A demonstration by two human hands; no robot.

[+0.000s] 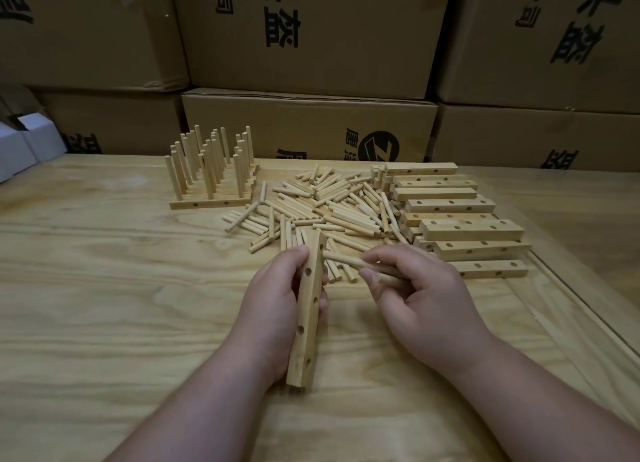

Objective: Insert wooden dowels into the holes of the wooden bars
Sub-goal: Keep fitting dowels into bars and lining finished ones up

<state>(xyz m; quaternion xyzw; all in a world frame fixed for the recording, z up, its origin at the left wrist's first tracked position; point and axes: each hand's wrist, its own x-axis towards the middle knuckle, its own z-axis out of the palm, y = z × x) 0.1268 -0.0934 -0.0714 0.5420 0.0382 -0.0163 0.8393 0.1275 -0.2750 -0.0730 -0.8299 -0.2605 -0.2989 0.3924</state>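
Here, left hand grips bar; right fingers pinch dowel beside it.

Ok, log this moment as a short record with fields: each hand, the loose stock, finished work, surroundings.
left hand: grips a bar lengthwise, holes showing, none filled that I can see
right hand: pinches dowels, one tip at the bar's far end
dowel pile: loose on the table, beyond the hands
bare bars: stacked right of the pile
finished bars: far left, dowels standing upright
boxes: cardboard, stacked behind the table
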